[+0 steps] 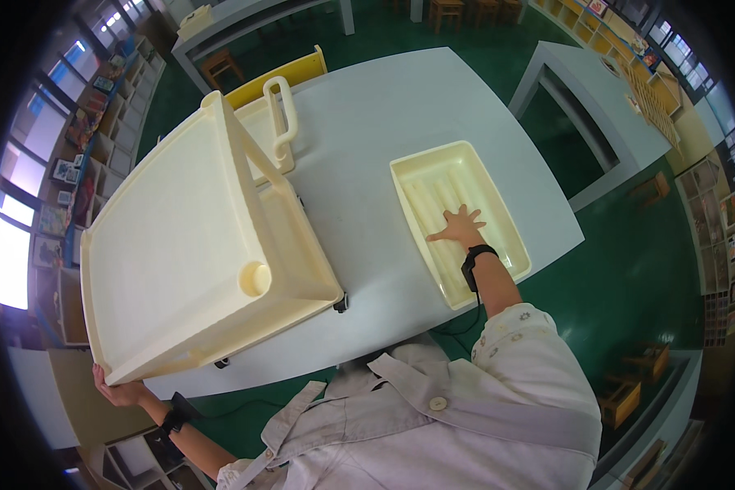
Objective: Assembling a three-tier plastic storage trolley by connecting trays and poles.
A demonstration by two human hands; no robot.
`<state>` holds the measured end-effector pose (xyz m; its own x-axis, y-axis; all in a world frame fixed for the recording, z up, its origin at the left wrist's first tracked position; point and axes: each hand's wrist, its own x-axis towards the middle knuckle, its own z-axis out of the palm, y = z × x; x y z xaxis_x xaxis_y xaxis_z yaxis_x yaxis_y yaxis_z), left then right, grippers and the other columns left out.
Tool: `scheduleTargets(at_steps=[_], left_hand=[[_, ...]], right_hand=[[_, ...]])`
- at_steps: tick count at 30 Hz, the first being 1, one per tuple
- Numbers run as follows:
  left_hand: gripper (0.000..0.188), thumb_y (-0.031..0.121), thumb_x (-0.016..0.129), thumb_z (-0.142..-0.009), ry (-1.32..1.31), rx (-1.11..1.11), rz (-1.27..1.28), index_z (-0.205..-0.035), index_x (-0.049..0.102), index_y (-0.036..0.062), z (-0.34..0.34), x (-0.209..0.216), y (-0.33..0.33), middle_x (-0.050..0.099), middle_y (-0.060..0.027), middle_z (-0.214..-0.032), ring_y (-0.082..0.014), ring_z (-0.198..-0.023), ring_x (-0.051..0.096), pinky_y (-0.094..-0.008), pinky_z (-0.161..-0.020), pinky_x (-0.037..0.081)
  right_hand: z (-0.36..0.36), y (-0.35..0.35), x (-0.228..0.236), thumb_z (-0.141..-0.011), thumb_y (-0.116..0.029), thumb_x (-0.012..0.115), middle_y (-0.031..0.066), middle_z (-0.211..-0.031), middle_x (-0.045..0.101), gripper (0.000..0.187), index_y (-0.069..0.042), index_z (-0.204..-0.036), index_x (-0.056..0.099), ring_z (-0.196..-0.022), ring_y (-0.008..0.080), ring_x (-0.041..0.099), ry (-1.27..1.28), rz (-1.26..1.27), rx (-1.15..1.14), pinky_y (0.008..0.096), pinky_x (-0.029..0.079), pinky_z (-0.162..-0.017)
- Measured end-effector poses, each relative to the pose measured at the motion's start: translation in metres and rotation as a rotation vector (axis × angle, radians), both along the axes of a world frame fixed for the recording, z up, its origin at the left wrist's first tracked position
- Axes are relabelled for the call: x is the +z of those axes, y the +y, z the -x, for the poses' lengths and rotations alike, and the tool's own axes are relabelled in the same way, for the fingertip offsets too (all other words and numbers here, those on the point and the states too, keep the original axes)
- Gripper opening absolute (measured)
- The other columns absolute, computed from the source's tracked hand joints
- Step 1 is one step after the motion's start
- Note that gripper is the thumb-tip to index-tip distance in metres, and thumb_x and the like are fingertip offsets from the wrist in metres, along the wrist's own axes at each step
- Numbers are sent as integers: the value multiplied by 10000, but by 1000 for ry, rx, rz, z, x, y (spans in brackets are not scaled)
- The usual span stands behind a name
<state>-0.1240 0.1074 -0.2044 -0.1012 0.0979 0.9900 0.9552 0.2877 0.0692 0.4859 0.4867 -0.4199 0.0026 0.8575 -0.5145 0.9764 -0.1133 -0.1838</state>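
A cream plastic trolley (167,237) with a flat rimmed top, a lower shelf and black casters stands on the grey table, filling its left part. At its near left corner my left hand (122,392) is closed round the rim of the top; some of its fingers are hidden. A shallow cream rectangular tray (427,153) lies on the table to the right. My right hand (459,225) is open, fingers spread, over the tray's ribbed bottom; whether the palm touches it I cannot tell. Both wrists carry black bands.
The grey table (367,122) has a curved far edge. Behind the trolley is a yellow chair back (278,77). Another grey table (596,106) stands at the right over a green floor, with small wooden stools (621,400) and shelves (702,204) beyond.
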Motion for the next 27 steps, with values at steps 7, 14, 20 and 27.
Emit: scheduleTargets(at_steps=[7, 14, 20, 27], left_hand=[[249, 127, 425, -864, 72, -13, -24, -816, 566, -72, 5, 1, -1, 592, -187, -890, -316, -847, 583, -387, -787, 472], [223, 124, 454, -850, 228, 81, 109, -823, 563, -68, 17, 2, -4, 592, -198, -894, -327, -823, 590, -398, -761, 483], [205, 114, 474, -835, 142, 61, 41, -832, 566, -70, 12, -1, -2, 594, -192, -894, -322, -834, 587, -395, -772, 478], [178, 91, 511, -804, 51, 3, 20, -847, 574, -70, 9, -3, -3, 594, -179, -894, -313, -850, 583, -384, -792, 465]], right_hand=[[7, 0, 5, -453, -504, 739, 171, -1297, 258, 811, -169, -1150, 496, -1153, 529, 169, -33, -46, 111, 651, 241, -838], [7, 0, 3, -484, -445, 745, 158, -1266, 290, 788, -182, -1169, 456, -1110, 509, 267, 68, 6, 57, 596, 330, -805], [27, -9, 4, -514, -414, 751, 160, -1269, 283, 868, -185, -1251, 353, -1138, 525, 228, -63, -44, 54, 602, 323, -827], [24, -13, 23, -494, -378, 789, 155, -1271, 244, 876, -215, -1235, 349, -1090, 470, 298, -102, -146, 160, 551, 372, -798]])
